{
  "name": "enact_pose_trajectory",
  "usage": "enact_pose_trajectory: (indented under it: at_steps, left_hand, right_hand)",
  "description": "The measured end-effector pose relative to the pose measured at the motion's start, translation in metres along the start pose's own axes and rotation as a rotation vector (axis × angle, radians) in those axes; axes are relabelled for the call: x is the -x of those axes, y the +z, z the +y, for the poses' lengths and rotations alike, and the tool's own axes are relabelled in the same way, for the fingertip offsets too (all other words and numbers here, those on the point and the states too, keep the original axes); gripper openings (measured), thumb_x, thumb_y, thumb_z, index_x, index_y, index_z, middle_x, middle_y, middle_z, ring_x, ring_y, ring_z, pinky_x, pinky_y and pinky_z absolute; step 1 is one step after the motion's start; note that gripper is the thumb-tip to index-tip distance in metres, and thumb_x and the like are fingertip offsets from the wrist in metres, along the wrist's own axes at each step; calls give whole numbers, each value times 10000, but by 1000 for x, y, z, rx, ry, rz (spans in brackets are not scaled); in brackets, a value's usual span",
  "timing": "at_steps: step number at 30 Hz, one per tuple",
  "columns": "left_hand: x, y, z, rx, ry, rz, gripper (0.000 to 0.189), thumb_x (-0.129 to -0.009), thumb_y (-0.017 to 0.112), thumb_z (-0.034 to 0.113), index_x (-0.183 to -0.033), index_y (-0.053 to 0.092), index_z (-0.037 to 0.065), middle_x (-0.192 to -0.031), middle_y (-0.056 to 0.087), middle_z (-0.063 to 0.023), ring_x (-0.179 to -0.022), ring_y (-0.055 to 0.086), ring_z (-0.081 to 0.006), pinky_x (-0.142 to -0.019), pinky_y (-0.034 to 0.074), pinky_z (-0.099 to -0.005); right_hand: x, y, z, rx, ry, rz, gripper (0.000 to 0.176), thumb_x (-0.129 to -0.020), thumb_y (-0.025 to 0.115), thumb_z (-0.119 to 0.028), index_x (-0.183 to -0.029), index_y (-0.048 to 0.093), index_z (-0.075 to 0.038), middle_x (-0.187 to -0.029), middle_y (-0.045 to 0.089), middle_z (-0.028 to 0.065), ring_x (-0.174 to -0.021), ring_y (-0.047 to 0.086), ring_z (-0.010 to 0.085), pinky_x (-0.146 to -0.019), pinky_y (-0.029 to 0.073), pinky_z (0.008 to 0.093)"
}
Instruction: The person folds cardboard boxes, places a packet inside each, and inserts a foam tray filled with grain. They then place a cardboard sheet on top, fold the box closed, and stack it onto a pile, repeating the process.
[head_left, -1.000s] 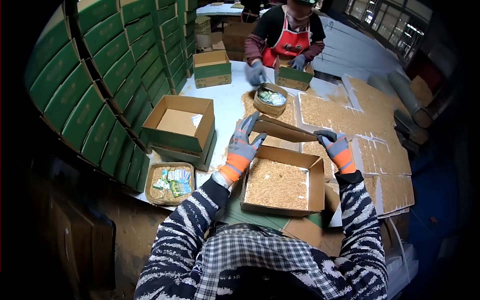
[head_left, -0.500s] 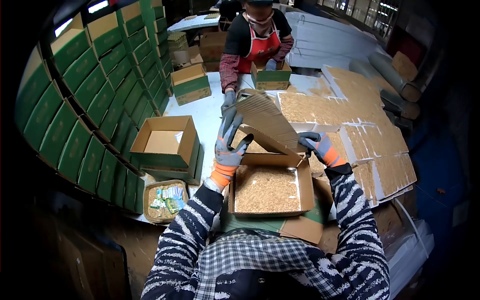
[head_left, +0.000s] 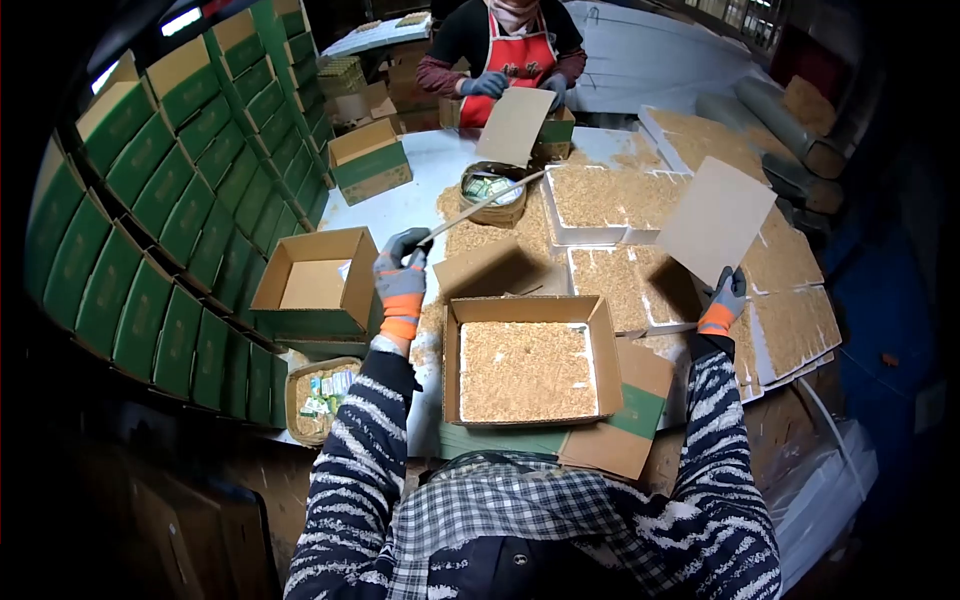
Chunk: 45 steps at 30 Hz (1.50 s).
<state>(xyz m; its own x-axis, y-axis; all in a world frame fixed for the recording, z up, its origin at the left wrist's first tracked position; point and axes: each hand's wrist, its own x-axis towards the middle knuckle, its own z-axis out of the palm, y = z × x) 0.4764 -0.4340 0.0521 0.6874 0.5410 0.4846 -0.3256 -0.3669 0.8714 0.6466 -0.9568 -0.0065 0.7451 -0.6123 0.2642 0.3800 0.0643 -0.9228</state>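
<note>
My left hand (head_left: 401, 262), in a grey and orange glove, is closed on a thin cardboard sheet (head_left: 485, 206) seen nearly edge-on. Off to the right, my right hand (head_left: 727, 295) grips the lower corner of another flat cardboard sheet (head_left: 717, 220), raised over the filled trays. Between my hands stands an open cardboard box (head_left: 530, 312). Inside it lies a white-edged tray of tan, flaky material (head_left: 525, 372). A brown cardboard flap (head_left: 495, 268) stretches behind the box, and flattened green-and-brown cardboard (head_left: 620, 420) sticks out beneath it.
Green boxes (head_left: 140, 290) are stacked along the left. An open box (head_left: 310, 280) and a basket of small packets (head_left: 320, 400) stand near my left arm. Filled trays (head_left: 595, 236) cover the right side. Across the table, a co-worker (head_left: 520, 50) handles a cardboard sheet (head_left: 515, 125) behind a second basket (head_left: 493, 195).
My hands have moved apart from above the box, each now with a separate sheet. The tray inside shows fully. Across the table, the co-worker's hand has drawn back and a sheet is raised there.
</note>
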Motion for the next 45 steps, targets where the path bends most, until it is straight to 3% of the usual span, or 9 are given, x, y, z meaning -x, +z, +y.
enact_pose_trajectory:
  at_steps: [2,5,10,17,23,32,34,39,45]
  left_hand:
    - [0,24,-8,-360,229,-203,257,-784,672,14,-1033,692,75,-995,707,-86,-961,668,-240,-897,503,-329]
    - [-6,43,-30,-355,-31,-902,281,-857,628,149,-1133,678,134,-1196,669,-58,-1110,620,-270,-985,455,-344]
    - [1,0,-28,-50,-92,-314,332,-893,528,65,-1200,652,95,-1181,669,-117,-1114,621,-284,-974,467,-345]
    - [119,-149,-31,-529,-80,-74,250,-836,659,108,-1082,667,70,-1063,651,-135,-1023,623,-297,-885,489,-362]
    - [152,-253,-127,-907,-770,10,361,-745,782,378,-938,674,92,-1030,647,-106,-974,615,-309,-860,479,-412]
    - [146,-246,-146,-1031,-666,-315,214,-764,708,272,-918,733,125,-969,703,-152,-969,644,-333,-871,500,-412]
    - [157,-254,-168,-872,-589,-183,244,-747,725,255,-950,736,119,-965,707,-149,-957,652,-340,-879,500,-402]
    - [116,-143,26,-338,-48,-132,66,-779,681,7,-842,699,17,-843,659,-111,-804,639,-233,-738,504,-318]
    - [120,-10,63,-676,425,-913,193,-762,716,177,-955,699,167,-1011,659,-31,-991,602,-262,-991,429,-413]
  right_hand:
    - [31,19,-36,-69,-134,-24,312,-913,630,-51,-1216,584,10,-1063,662,73,-790,638,126,-567,517,230]
    - [87,40,-94,78,-320,-289,295,-879,631,21,-1170,581,18,-1024,634,71,-806,593,113,-707,506,251]
    - [175,62,-165,384,-1122,-1160,402,-643,679,88,-984,665,-125,-989,649,97,-887,630,293,-770,526,392]
    - [214,43,-128,959,-726,-2088,230,-771,675,-228,-985,722,-160,-959,695,57,-916,657,265,-781,528,341]
    - [221,74,-155,647,-367,-1931,304,-820,680,-210,-1111,696,-120,-1057,693,109,-984,651,314,-838,526,380]
    - [234,64,-142,776,-649,-1654,287,-795,720,-178,-1079,702,-136,-1043,683,105,-942,648,326,-816,528,397]
    - [234,62,-139,753,-638,-1613,283,-790,717,-151,-1071,702,-128,-1045,681,106,-933,651,322,-807,530,389]
    - [236,53,-136,520,-564,-1367,326,-785,681,-43,-1108,681,-84,-1120,662,122,-1026,629,318,-885,511,374]
    - [224,37,-119,394,-523,-1029,407,-823,606,1,-1226,615,-53,-1294,587,131,-1213,551,273,-996,462,377]
